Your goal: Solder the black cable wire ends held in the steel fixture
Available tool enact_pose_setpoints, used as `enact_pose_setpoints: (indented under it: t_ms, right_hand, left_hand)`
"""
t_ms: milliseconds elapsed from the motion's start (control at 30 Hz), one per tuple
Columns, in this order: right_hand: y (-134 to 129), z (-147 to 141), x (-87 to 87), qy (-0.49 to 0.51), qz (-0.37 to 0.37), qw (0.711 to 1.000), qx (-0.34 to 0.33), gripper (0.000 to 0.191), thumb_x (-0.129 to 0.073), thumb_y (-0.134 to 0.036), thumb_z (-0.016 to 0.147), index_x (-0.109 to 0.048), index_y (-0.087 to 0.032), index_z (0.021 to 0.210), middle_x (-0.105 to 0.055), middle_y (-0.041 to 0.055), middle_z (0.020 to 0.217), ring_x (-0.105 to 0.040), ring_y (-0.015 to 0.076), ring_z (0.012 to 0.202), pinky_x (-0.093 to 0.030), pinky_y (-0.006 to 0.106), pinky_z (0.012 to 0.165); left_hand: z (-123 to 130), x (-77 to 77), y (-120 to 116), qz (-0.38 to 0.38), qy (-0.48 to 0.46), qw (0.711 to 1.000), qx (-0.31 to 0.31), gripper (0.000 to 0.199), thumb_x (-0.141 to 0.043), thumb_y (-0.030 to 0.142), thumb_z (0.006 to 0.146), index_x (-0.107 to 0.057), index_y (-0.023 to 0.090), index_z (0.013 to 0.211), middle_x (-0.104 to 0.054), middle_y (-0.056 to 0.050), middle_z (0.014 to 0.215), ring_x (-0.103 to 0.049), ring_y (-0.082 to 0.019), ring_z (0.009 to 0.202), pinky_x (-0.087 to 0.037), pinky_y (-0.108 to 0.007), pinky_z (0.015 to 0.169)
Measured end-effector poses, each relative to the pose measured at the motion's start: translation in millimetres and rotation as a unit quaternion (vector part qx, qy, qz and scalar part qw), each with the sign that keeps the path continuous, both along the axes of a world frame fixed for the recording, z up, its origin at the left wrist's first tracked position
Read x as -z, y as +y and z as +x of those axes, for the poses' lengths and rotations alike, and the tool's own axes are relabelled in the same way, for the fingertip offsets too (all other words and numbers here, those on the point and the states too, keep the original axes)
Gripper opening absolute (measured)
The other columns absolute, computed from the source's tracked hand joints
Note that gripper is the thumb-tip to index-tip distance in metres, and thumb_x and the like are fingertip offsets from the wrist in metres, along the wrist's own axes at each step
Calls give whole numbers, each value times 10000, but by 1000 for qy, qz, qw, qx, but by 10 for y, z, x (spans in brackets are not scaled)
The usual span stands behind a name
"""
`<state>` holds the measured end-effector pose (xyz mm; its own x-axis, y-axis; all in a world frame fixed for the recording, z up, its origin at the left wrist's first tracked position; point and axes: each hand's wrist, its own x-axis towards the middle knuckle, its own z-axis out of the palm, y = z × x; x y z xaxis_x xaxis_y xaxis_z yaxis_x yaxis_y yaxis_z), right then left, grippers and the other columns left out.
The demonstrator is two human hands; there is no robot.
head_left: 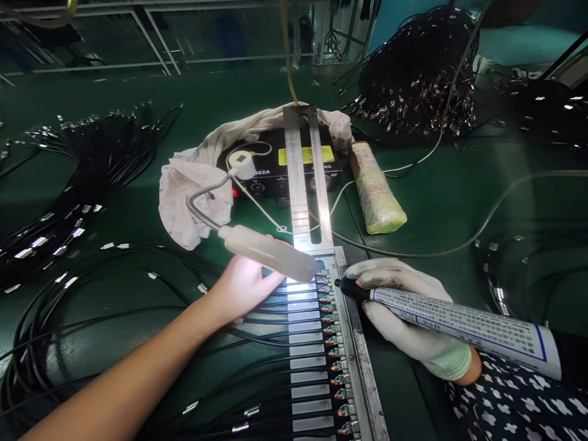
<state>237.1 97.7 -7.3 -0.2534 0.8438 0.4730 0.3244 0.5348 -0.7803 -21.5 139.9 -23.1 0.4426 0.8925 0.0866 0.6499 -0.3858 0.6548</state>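
Marker (pixel 459 324), lower right of frame: probably light, stiff; best held near black tip (pixel 354 290), pinched there by right fingers (pixel 390 266). Half-hidden left fingers (pixel 272 281), near centre: cannot tell grip.

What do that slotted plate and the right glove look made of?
Slotted plate: likely bare metal, satin finish, from its grey sheen and lamp glare. Right glove: seemingly knitted fabric, matt, judging by soft folds and snug cuff; fibre unclear.

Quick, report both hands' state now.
Left hand: partly hidden behind the lamp; cannot tell whether it grips anything.
Right hand: closed, holding the black-tipped white tube.
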Motion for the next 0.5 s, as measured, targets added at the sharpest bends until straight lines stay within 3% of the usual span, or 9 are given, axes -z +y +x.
enact_pose_setpoints:
  t_ms: [267, 500]
  right_hand:
    - [-170, 50, -52, 57, -23, 997, 39, 284, -643, -66, 740, -667, -220, 977, -705, 69, 1054, -679, 254, 989, -582, 397, 867]
    - [-195, -5, -13, 26, -38, 999, 29, 271, -656, -59, 705, -682, -214, 925, -724, 60, 967, -700, 233, 885, -604, 366, 795]
  left_hand:
    - [-6, 30, -1, -2, -23, 1000, -1, 177, -567, 247, 883, -623, 204, 1046, -643, -33, 979, -593, -207, 941, -480, -348, 899]
    - [-15, 23, 2, 2, -25, 1000, 0, 183, -574, 241, 879, -625, 184, 1044, -647, -40, 971, -599, -210, 948, -484, -350, 896]
